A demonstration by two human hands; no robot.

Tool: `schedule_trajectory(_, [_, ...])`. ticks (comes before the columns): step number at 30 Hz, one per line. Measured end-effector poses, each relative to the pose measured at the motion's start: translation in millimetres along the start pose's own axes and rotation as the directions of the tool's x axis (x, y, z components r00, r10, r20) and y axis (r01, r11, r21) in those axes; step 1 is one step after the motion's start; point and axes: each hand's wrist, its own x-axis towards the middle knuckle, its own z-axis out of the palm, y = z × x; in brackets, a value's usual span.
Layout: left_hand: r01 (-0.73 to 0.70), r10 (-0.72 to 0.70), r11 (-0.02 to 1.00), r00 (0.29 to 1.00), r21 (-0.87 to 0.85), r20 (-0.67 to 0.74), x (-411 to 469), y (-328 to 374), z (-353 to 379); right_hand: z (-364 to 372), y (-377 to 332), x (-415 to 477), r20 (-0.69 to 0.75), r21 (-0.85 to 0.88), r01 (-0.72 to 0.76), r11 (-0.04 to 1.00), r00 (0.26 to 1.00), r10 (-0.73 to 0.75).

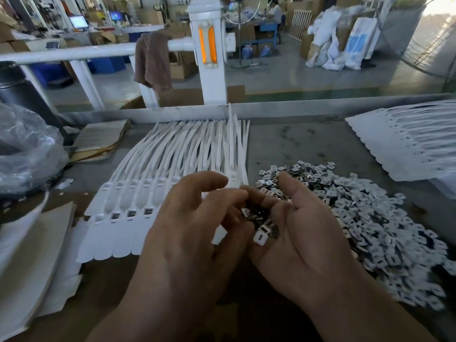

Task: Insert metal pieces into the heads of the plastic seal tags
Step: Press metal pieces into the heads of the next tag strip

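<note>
A joined row of white plastic seal tags (128, 213) lies flat at the table's middle, heads near me, tails fanned away. Three of its heads show dark metal inserts. A big heap of small square metal pieces (370, 213) spreads on the right. My right hand (303, 233) is cupped palm up over the heap's near edge, holding a small pile of metal pieces (261, 230). My left hand (187, 233) hovers over the tags' right end, its fingertips pinching into that pile against the right palm. The tag heads under my hands are hidden.
Another stack of white seal tags (407, 141) lies at the far right. A crumpled clear plastic bag (24, 149) and worn cardboard sheets (98, 141) sit at the left. More white tag sheets (29, 262) lie at the near left. A raised metal rim (296, 107) bounds the table's far side.
</note>
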Motion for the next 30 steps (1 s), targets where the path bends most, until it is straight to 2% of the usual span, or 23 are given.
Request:
schedule_trajectory(6, [-0.016, 0.009, 0.995, 0.997, 0.097, 0.079, 11, -2, 13, -4, -2, 0, 0.032, -0.014, -0.012, 1.0, 0.999, 0.013])
schedule_trajectory(14, [0.005, -0.005, 0.999, 1.0, -0.045, -0.009, 11, -1, 19, -2, 1, 0, 0.032, -0.02, 0.009, 1.0, 0.999, -0.008])
schedule_trajectory(21, [0.025, -0.022, 0.999, 0.997, -0.046, 0.078, 15, -1, 18, -4, 3, 3, 0.103, -0.055, -0.01, 0.998, 0.995, 0.016])
schedule_trajectory(24, [0.077, -0.069, 0.992, 0.994, -0.101, 0.079, 17, 0, 18, -5, 4, 4, 0.138, -0.069, -0.007, 0.998, 0.99, 0.017])
schedule_trajectory(30, [0.1, -0.095, 0.991, 0.994, -0.094, 0.062, 16, 0, 22, -5, 3, 3, 0.132, -0.075, 0.005, 0.997, 0.991, 0.004])
